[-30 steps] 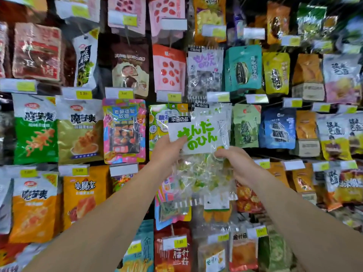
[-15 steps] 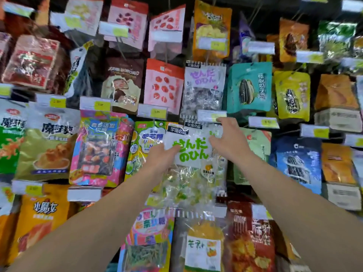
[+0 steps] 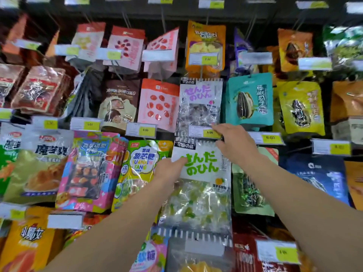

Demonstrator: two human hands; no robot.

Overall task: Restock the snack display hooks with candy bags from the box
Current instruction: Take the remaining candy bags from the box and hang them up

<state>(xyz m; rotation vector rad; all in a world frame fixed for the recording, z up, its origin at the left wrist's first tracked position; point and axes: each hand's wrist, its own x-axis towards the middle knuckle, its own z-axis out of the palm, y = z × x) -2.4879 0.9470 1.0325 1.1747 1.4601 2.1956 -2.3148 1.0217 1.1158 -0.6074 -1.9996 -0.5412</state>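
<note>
Head view: left hand (image 3: 169,171) grips the left edge of the green-lettered candy bag (image 3: 198,185), thumb on its white header. Right hand (image 3: 234,146) is at the bag's top right corner, fingers curled at the price tag (image 3: 204,132); grip unclear. Neighbouring bags touch both side edges, so no free room sideways.

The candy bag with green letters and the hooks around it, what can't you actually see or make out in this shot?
- Hook for the green-lettered candy bag: head view, hidden behind the bag's top edge and the right hand, so whether it is hung cannot be told.
- Left hand fingers: behind the bag.
- Supply box: out of frame.
- Top-row price tags: blurred, unreadable.
- Orange bag: cut off by bottom-left edge.
</note>
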